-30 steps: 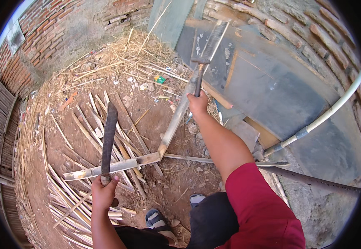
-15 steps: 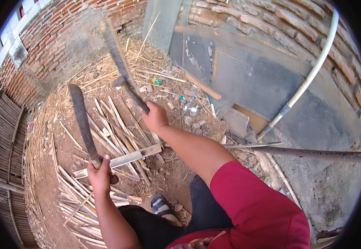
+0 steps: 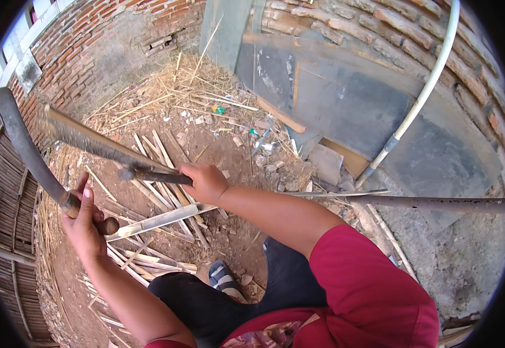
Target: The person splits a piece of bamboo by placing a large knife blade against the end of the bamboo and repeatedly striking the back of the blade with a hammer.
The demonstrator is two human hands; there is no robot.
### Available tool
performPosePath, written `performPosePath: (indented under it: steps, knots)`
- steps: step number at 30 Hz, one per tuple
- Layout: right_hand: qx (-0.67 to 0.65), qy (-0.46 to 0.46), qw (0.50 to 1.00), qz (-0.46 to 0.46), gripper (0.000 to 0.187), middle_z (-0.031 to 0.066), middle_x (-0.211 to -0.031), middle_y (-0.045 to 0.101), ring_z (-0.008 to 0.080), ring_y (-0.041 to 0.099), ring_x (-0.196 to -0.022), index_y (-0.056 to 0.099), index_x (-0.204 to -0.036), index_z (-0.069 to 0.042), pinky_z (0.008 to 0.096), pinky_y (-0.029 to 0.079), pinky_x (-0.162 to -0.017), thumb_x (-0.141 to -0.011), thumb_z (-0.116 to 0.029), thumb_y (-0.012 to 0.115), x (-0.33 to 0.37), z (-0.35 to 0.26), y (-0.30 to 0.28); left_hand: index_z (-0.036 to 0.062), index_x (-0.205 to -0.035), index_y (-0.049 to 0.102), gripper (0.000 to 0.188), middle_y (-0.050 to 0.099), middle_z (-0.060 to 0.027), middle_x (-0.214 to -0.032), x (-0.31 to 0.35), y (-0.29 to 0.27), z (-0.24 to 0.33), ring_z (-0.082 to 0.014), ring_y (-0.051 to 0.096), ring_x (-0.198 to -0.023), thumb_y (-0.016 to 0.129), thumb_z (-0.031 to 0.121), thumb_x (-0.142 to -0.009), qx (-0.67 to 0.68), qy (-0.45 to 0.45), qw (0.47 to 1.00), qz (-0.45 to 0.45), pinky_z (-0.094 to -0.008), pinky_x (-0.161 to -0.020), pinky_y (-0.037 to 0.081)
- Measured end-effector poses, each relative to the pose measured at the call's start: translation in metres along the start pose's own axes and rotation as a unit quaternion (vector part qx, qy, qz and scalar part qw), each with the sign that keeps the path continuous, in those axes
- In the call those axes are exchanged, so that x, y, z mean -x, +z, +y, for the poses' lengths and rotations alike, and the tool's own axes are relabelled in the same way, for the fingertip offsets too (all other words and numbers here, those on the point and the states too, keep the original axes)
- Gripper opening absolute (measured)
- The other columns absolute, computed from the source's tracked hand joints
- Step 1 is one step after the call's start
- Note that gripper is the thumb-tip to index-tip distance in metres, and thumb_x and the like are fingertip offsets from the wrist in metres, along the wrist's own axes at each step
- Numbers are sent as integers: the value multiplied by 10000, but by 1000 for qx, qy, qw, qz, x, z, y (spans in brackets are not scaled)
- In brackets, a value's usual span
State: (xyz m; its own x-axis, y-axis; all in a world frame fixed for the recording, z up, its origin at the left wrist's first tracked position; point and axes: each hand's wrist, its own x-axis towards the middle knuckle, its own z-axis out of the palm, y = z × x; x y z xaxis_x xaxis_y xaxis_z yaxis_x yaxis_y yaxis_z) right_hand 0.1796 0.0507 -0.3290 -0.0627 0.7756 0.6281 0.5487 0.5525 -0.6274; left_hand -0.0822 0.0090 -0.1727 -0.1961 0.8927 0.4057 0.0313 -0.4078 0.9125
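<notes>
My left hand [image 3: 87,226] holds a machete [image 3: 31,142] by its wooden handle, with the curved dark blade pointing up and left. My right hand [image 3: 206,184] is closed around a long pale-edged, dark-faced strip [image 3: 104,145], blurred, perhaps split bamboo. Against it lies a dark stick-like piece [image 3: 160,176] with a knobbed end, reaching into the same hand; whether the two are joined, I cannot tell. The strip's far end is close to the machete blade, apart from it in the picture. Below the hands, a half-round length of bamboo [image 3: 154,221] lies across thinner split strips [image 3: 165,200].
More split strips [image 3: 148,261] lie by my sandalled foot [image 3: 223,277]. Dry straw [image 3: 171,81] and litter border the brick wall [image 3: 113,52]. At right are dark boards [image 3: 351,98], a pale pipe [image 3: 420,98] and a dark horizontal pole [image 3: 438,204]. A woven bamboo fence [image 3: 3,203] stands left.
Both hands have moved left. The strip in my right hand has swung from near upright down to the left, and the machete has tipped farther left. The view has shifted slightly.
</notes>
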Motion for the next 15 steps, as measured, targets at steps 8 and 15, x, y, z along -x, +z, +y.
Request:
performPosePath:
  steps: [8, 15]
  knots:
    - [-13, -22, 998, -52, 271, 118, -913, 688, 375, 681, -828, 622, -1047, -114, 476, 552, -730, -807, -145, 742, 18, -11, -25, 109, -983, 541, 268, 522, 10, -751, -5, 27, 30, -96, 442, -573, 781, 84, -869, 55, 9, 997, -55, -256, -556, 364]
    - [-28, -41, 996, -70, 213, 153, -839, 665, 382, 671, -804, 613, -978, -73, 461, 527, -692, -804, -118, 728, 21, -11, -43, 106, -935, 498, 314, 532, -15, -742, 6, 36, 35, -117, 475, -563, 773, -14, -840, 146, 17, 981, -126, -271, -536, 405]
